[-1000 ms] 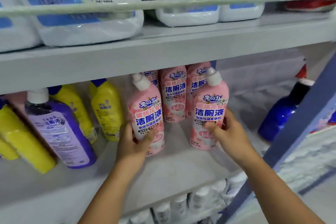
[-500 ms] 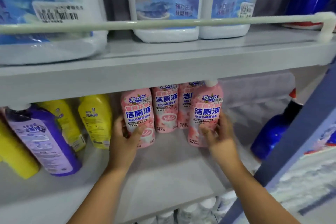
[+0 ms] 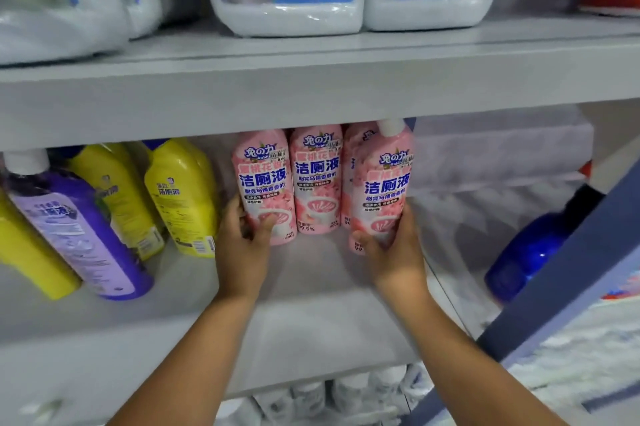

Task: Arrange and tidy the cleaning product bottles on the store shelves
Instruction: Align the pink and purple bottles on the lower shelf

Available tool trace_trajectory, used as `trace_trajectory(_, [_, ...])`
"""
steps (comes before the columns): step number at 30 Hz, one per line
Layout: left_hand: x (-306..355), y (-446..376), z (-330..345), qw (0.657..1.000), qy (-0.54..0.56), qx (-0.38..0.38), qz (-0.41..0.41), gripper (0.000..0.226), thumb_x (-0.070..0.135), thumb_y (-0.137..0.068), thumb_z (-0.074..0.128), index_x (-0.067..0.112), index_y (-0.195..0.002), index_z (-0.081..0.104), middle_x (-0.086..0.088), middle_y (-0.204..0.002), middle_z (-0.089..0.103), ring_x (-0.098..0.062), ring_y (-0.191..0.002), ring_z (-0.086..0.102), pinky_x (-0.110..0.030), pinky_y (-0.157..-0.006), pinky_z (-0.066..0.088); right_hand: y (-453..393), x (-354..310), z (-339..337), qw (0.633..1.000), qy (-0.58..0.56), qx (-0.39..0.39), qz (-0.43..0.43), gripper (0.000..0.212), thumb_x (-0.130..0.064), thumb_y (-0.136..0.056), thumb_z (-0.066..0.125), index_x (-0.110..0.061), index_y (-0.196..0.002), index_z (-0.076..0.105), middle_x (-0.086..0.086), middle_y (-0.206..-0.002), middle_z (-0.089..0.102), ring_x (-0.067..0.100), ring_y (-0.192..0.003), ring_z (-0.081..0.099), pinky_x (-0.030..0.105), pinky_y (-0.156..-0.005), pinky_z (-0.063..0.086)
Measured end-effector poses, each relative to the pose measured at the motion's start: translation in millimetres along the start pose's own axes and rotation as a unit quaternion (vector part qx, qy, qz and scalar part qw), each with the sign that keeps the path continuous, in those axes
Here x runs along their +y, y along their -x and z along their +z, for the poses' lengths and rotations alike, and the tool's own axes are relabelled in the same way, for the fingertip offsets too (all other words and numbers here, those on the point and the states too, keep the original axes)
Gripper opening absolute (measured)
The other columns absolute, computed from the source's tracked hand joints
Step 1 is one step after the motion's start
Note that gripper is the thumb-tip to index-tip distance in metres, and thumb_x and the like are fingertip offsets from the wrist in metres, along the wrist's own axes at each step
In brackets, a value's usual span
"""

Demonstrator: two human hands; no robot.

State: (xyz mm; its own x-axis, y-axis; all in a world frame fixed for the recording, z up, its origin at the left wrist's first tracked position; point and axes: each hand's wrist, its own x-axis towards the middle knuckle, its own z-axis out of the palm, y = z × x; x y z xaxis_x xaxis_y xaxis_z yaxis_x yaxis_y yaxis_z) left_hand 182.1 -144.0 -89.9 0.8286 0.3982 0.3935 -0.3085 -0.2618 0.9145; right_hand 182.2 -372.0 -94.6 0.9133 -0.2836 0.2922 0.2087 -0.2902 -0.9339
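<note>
On the grey middle shelf (image 3: 311, 304), two pink toilet-cleaner bottles are gripped: the left one (image 3: 265, 183) by the left hand (image 3: 242, 245), the right one (image 3: 382, 190) by the right hand (image 3: 394, 252), a third pink bottle (image 3: 317, 180) between them.

Head view, close, facing forward and down at grey shelf (image 3: 311, 304)
</note>
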Motion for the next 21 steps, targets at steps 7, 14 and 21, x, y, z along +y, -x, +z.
trace_trajectory(7, [-6,-6,0,0.999,0.02,-0.032,-0.003,0.053,0.007,-0.093,0.073,0.025,-0.139,0.054,0.001,-0.129,0.071,-0.016,-0.117,0.069,-0.041,-0.099,0.056,-2,4,9,0.998,0.068,0.016,0.003,0.084,-0.021,-0.077,0.086,-0.025,-0.147,0.04,0.001,-0.129,0.046,0.021,-0.117,0.058,0.038,-0.099,0.05])
trace_trajectory(14, [-9,-14,-2,0.999,0.017,-0.034,-0.023,0.048,0.01,-0.092,0.074,0.018,-0.136,0.058,0.002,-0.124,0.073,-0.01,-0.111,0.07,-0.036,-0.096,0.058,0,5,8,0.999,0.045,0.013,0.008,0.083,-0.034,-0.075,0.087,-0.03,-0.144,0.042,-0.007,-0.13,0.048,0.016,-0.119,0.061,0.045,-0.101,0.053])
trace_trajectory(21, [-17,-14,-1,0.997,0.052,-0.035,-0.048,0.051,0.012,-0.091,0.077,0.018,-0.137,0.057,0.001,-0.126,0.072,-0.013,-0.114,0.07,-0.035,-0.095,0.058,0,1,7,0.998,0.051,0.017,0.016,0.078,-0.043,-0.07,0.087,-0.038,-0.137,0.046,-0.009,-0.129,0.054,0.01,-0.113,0.064,0.043,-0.096,0.057])
